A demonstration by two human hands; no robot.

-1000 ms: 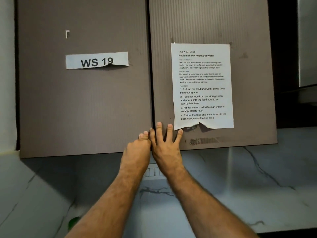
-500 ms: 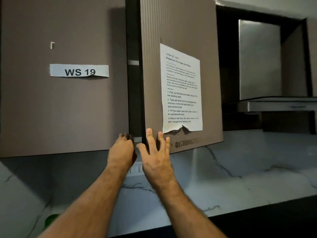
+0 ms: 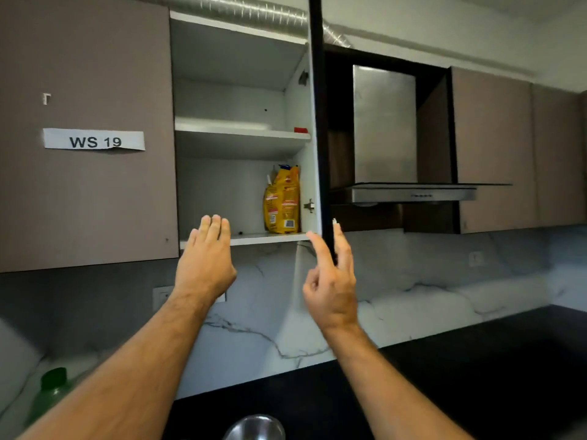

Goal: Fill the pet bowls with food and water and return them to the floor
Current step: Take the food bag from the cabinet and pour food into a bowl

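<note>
Standing upright at the right end of the lower shelf (image 3: pixel 254 239), the yellow food bag (image 3: pixel 282 200) lies above and between both hands: left hand (image 3: pixel 205 265) open, empty; right hand (image 3: pixel 330 281) nearer, fingers loose on the door edge (image 3: pixel 322 138).

Taupe wall cabinets (image 3: pixel 85 198) are hung above a white marble backsplash (image 3: pixel 413 281); a steel range hood (image 3: pixel 413 192) and a black counter (image 3: pixel 476 376) are seen.
</note>
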